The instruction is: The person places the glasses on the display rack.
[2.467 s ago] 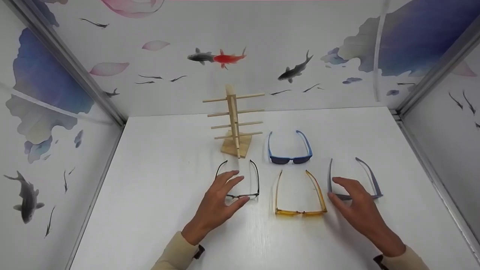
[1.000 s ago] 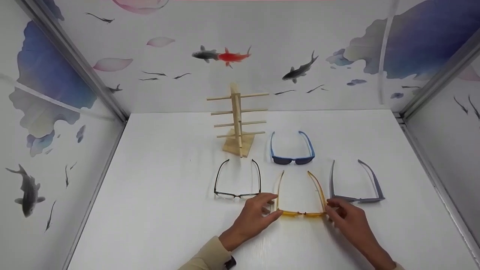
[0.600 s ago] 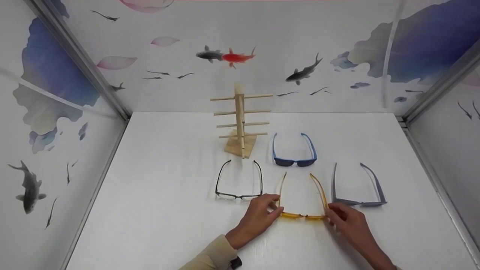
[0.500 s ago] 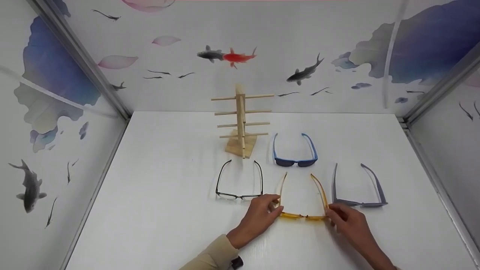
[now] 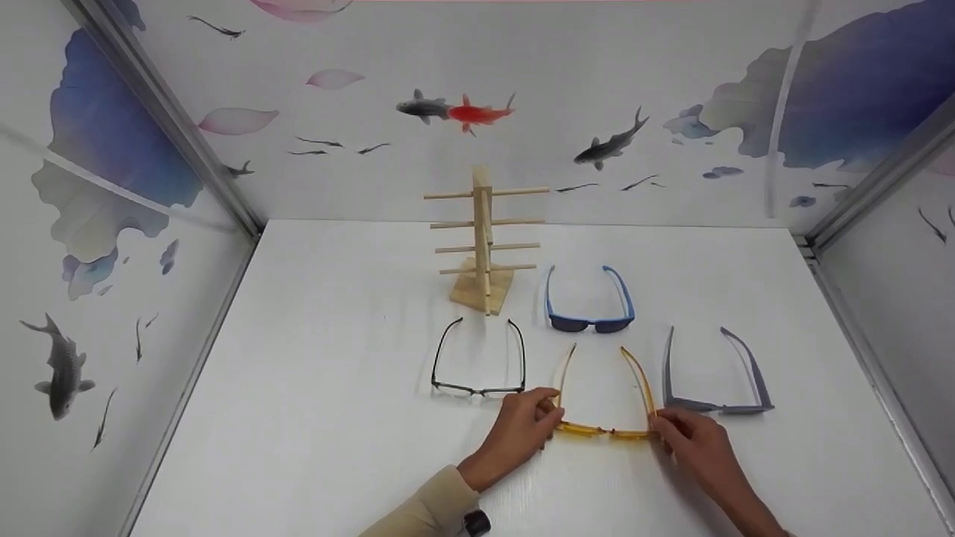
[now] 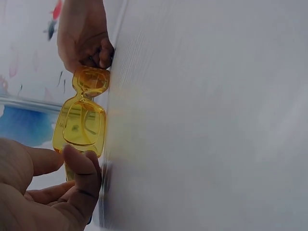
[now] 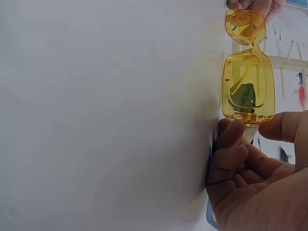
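Yellow see-through sunglasses [image 5: 586,429] stand on the white table, temples open and pointing away from me. My left hand [image 5: 515,429] pinches their left front corner between thumb and curled fingers. On the opposite corner, by the hinge, my right hand [image 5: 697,447] has the same kind of grip. Both wrist views show the yellow lenses [image 6: 83,122] upright between the two hands, the lower rim at or close to the tabletop. Black-framed eyeglasses [image 5: 477,391] lie just beyond my left hand. Grey glasses [image 5: 720,408] lie just beyond my right hand.
Blue sunglasses [image 5: 591,324] with dark lenses lie behind the yellow pair. A wooden rack [image 5: 483,239] with several horizontal pegs stands toward the back, on a square base. Printed wall panels [image 5: 358,45] enclose the white table [image 5: 298,335] at the back and sides.
My hands have come from above the black-framed and the grey glasses to the yellow sunglasses and taken hold of their corners. Over the last half second they have stayed nearly still; the view drifts slightly.
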A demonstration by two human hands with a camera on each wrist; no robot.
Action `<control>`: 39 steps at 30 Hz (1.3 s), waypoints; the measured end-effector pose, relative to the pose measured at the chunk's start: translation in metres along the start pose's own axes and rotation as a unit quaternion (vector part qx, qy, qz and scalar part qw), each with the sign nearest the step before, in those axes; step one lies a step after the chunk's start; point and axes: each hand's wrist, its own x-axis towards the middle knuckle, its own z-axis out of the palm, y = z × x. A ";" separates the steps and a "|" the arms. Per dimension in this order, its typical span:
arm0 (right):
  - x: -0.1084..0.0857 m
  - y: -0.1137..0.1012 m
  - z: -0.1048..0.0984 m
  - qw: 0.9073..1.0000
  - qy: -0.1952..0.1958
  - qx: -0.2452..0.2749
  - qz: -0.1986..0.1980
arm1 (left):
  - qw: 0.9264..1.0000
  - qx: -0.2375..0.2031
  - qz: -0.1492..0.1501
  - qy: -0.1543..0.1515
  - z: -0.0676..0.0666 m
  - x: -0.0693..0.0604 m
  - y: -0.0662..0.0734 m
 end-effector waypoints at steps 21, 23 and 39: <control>-0.008 -0.024 -0.021 0.999 -0.017 0.035 0.004 | 0.994 -0.100 -0.041 -0.007 -0.016 -0.006 0.037; -0.009 -0.027 -0.021 0.999 -0.019 0.042 0.008 | 0.993 -0.112 -0.044 -0.012 -0.019 -0.007 0.040; -0.012 -0.053 -0.017 0.993 -0.037 0.112 0.001 | 0.984 -0.159 -0.082 -0.015 -0.046 -0.015 0.061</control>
